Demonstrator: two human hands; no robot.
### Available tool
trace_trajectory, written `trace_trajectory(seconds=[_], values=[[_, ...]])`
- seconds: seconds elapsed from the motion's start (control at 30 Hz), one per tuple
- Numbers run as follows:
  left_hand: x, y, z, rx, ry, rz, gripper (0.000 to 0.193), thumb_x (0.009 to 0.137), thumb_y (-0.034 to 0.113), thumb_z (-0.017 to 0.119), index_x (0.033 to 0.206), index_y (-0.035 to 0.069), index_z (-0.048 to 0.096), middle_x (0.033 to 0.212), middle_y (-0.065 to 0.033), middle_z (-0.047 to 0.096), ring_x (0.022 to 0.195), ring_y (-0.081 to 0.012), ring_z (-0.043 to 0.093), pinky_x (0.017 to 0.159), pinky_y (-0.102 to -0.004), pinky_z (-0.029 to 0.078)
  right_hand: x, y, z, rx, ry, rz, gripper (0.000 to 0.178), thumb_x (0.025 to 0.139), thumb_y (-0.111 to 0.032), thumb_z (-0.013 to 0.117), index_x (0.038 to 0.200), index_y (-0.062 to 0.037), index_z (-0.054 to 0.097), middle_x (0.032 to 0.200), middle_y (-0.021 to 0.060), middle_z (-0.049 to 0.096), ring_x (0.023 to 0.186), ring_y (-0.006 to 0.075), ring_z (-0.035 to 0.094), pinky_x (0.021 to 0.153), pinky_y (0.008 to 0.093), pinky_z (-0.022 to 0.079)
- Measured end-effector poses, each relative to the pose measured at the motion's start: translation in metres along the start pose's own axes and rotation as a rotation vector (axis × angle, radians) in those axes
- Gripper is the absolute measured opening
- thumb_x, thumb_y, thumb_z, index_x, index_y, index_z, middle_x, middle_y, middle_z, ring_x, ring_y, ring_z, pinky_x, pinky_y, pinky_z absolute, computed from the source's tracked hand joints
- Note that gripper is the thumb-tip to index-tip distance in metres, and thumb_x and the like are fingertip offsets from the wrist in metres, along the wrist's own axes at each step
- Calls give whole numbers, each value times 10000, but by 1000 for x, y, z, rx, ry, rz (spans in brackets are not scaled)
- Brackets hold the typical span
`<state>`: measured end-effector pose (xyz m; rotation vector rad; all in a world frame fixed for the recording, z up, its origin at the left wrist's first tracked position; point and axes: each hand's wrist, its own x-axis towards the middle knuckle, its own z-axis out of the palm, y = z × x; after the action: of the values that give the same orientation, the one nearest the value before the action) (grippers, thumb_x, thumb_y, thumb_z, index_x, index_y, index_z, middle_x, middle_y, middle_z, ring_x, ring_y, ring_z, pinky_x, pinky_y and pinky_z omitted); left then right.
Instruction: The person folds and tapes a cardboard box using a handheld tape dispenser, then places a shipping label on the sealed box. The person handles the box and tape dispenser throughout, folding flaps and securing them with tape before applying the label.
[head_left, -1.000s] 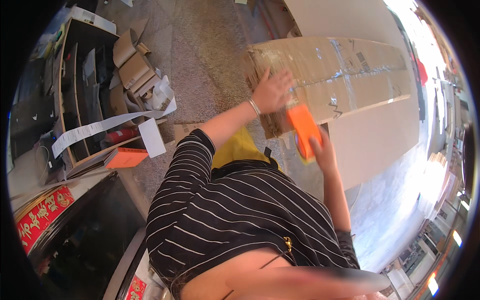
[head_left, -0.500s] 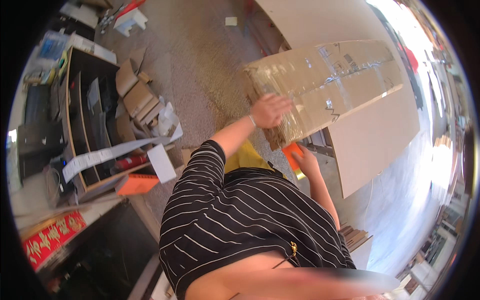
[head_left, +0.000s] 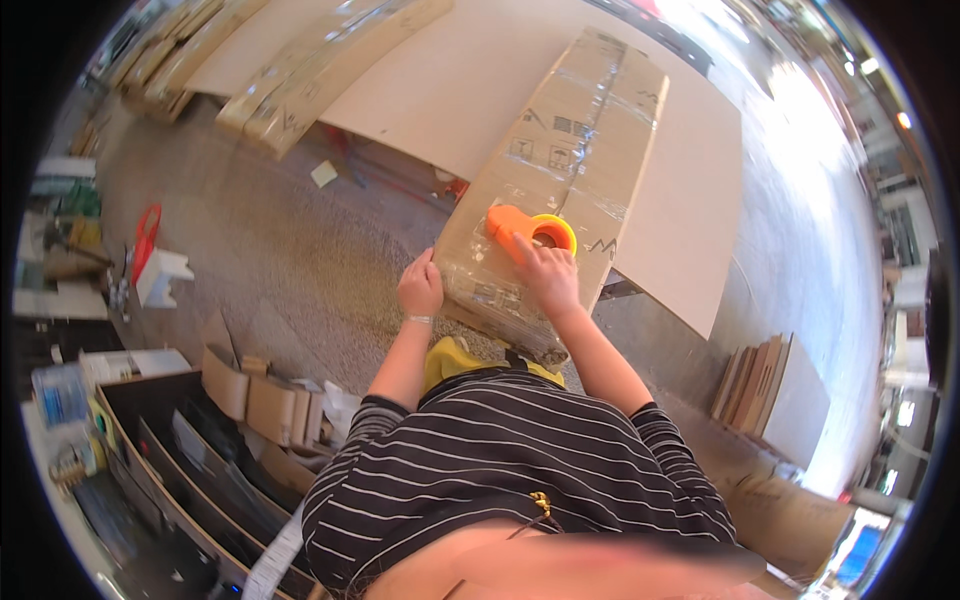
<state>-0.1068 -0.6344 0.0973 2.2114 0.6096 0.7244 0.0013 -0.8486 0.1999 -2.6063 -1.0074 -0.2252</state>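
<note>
A long cardboard box [head_left: 520, 185], taped along its top and marked with dark symbols, stretches away in front of me. At its near left edge is my left hand [head_left: 421, 287], fingers curled against the side and thumb near the top edge. My right hand [head_left: 548, 275] lies over the near part of the box top, closed on an orange tape dispenser [head_left: 508, 226]. A yellow-edged tape roll [head_left: 558, 230] sits in the dispenser. The part of the handle under my fingers is hidden.
The box rests on a wide pale board [head_left: 690, 220]. More wrapped long boxes [head_left: 300, 90] lie at the far left. A dark shelf unit [head_left: 170, 470] with cardboard pieces stands near left, a white stool [head_left: 163, 277] beyond it. Board pieces [head_left: 755, 380] lean at the right.
The tape dispenser has come up from beside the box onto its top in my right hand. My left hand has gone from the box's end to its left edge. The view has turned.
</note>
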Motion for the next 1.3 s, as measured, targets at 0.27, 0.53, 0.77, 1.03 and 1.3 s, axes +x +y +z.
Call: trace_trajectory(seconds=[0.27, 0.53, 0.77, 1.03, 1.3], values=[[73, -24, -21, -132, -864, -363, 602, 919, 487, 505, 1222, -29, 564, 1156, -171, 644, 1047, -254, 613, 899, -340, 448, -95, -20, 9, 192, -33, -268, 578, 733, -295, 701, 1272, -166, 536, 1266, 56, 506, 1225, 278, 455, 1052, 504, 335], [78, -15, -4, 159, -1137, -512, 728, 893, 567, 508, 1262, -61, 509, 1211, -221, 598, 1180, -318, 543, 986, -367, 402, -122, 14, 35, 146, 108, -263, 507, 793, -307, 637, 1252, -109, 552, 1211, 80, 557, 1112, 255, 525, 1008, 412, 408], [15, 30, 21, -65, -1433, -392, 679, 969, 503, 414, 1338, -67, 419, 1324, -179, 515, 1187, -269, 512, 1000, -333, 393, -144, 123, -23, 134, -90, -409, 585, 758, -398, 664, 1251, -103, 557, 1222, 66, 553, 1147, 255, 504, 1014, 405, 399], [-45, 218, 210, -756, -1728, -1196, 554, 959, 388, 509, 1371, 42, 377, 1330, -145, 493, 1199, -282, 512, 971, -460, 429, -97, 396, -129, -154, -321, -240, 666, 602, -326, 759, 1240, -306, 569, 1347, -5, 487, 1286, 264, 411, 1081, 392, 352], [-20, 330, 386, -784, -1880, -1014, 534, 974, 317, 489, 1396, 24, 343, 1347, -177, 483, 1060, -251, 595, 861, -360, 516, -3, 482, -155, -57, 18, 399, 652, 768, -9, 608, 1341, -282, 458, 1487, 56, 328, 1359, 337, 318, 1131, 449, 259]])
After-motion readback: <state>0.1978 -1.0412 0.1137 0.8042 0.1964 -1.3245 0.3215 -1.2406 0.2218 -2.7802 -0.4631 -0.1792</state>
